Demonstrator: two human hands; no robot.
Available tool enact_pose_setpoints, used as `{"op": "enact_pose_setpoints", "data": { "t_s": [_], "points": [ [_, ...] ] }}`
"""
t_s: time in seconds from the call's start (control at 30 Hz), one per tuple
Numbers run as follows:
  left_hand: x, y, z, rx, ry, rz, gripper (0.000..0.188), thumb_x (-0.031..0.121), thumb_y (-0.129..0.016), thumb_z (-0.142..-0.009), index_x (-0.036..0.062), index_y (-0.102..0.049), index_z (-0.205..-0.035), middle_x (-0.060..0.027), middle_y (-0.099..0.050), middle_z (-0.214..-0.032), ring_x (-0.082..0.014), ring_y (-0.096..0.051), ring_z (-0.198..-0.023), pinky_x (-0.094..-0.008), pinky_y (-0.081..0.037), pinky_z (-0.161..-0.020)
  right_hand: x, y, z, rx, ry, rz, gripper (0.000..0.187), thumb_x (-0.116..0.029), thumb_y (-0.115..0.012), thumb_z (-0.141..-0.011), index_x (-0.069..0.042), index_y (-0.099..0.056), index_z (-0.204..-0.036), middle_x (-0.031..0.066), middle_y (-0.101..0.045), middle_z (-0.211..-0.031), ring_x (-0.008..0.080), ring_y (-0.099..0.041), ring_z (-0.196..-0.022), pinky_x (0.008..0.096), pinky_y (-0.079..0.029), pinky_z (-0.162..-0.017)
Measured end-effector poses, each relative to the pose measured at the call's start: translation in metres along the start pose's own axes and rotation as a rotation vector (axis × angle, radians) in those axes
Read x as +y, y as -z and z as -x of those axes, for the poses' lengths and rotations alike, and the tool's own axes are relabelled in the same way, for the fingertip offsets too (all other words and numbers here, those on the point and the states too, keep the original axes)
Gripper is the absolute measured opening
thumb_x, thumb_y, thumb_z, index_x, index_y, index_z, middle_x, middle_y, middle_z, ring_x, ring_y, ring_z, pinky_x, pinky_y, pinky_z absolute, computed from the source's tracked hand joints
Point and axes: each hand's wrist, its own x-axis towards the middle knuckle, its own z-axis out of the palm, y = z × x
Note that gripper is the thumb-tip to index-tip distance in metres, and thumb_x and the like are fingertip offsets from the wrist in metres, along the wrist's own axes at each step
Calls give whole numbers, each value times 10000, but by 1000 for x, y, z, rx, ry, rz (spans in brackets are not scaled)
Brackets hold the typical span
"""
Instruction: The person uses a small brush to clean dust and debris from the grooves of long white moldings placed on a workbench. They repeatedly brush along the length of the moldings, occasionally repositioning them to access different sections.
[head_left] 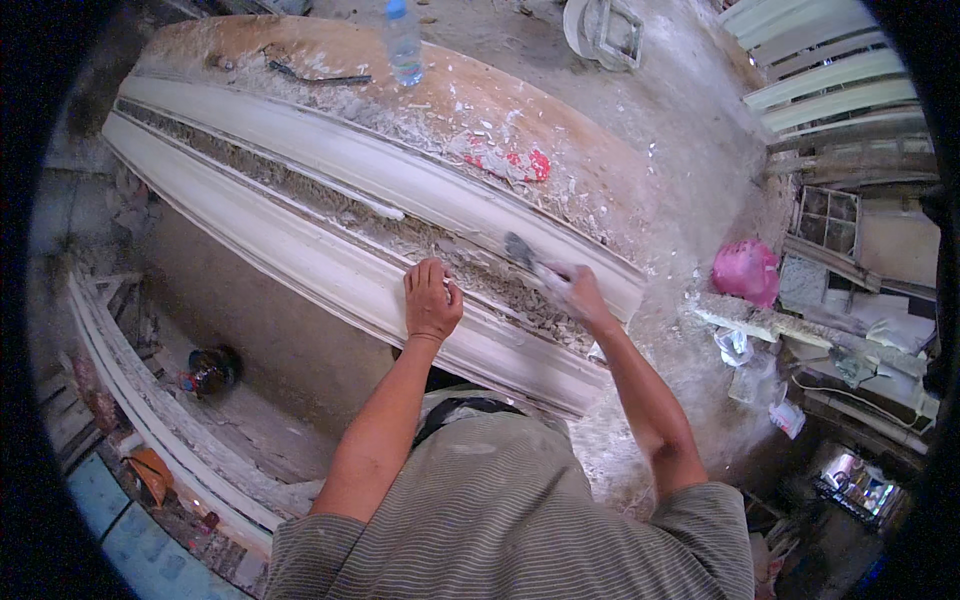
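Two long white plaster mouldings lie side by side on a wide board: the far moulding (330,140) and the near moulding (270,230). Between them runs a gap littered with crumbly grey plaster debris (530,300). My right hand (575,290), whitened with dust, is closed on a small scraper (520,250); its dark grey flat end points up and left over the far moulding's inner edge. Over the near moulding is my left hand (433,300), its fingers curled in. A small whitish bit shows at its fingertips, too small to name.
On the brown board (590,130) beyond the mouldings stand a clear water bottle (403,45) and a dark thin tool (320,77), with a red piece (535,165) among flakes. A pink bag (745,272) lies at right. Another long moulding (160,400) is at lower left.
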Motion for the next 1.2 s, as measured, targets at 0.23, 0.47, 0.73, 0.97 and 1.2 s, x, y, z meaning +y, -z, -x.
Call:
{"op": "enact_pose_setpoints", "data": {
  "t_s": [0.23, 0.47, 0.73, 0.97, 1.2],
  "points": [
    [2, 0, -2, -41, -3, -53, 236, 109, -587, -758, 81, -511, -980, -123, -538, -1022, -324, -517, -1053, -454, -369, -967, -65, -117, -73, 22, 162, 61, 369, -368, -628, -896, -50, -729, -1055, 263, -691, -969, 429, -666, -917, 510, -516, -822],
    [1, -1, -2, -43, 9, -28, 216, 117, -593, -760, 78, -496, -949, -122, -517, -980, -324, -510, -1012, -452, -372, -947, 18, -17, 23, 79, 128, 245, 312, -282, -621, -947, -104, -691, -1194, 211, -706, -1006, 368, -690, -902, 451, -524, -804],
    [2, -1, -4, -68, 7, -27, 231, 105, -600, -749, 80, -503, -957, -107, -526, -971, -309, -515, -1008, -444, -362, -971, 115, 136, 177, 80, 83, 593, 280, -186, -699, -895, -125, -703, -1169, 126, -682, -1096, 323, -671, -951, 405, -547, -816],
    [4, -3, -2, -71, -5, -28, 244, 106, -605, -751, 88, -525, -982, -100, -558, -1056, -301, -521, -1078, -447, -334, -1022, 113, 106, 140, -20, 88, 538, 348, -193, -688, -903, -191, -649, -1249, 95, -647, -1133, 287, -654, -979, 394, -545, -810],
    [3, -4, -3, -77, -15, -29, 232, 101, -602, -758, 86, -529, -977, -102, -564, -1070, -297, -526, -1095, -446, -332, -1027, 105, 123, 117, -218, 182, 666, 346, -237, -525, -977, -237, -618, -1311, 93, -608, -1280, 312, -605, -1138, 457, -502, -949]
  ]
}}
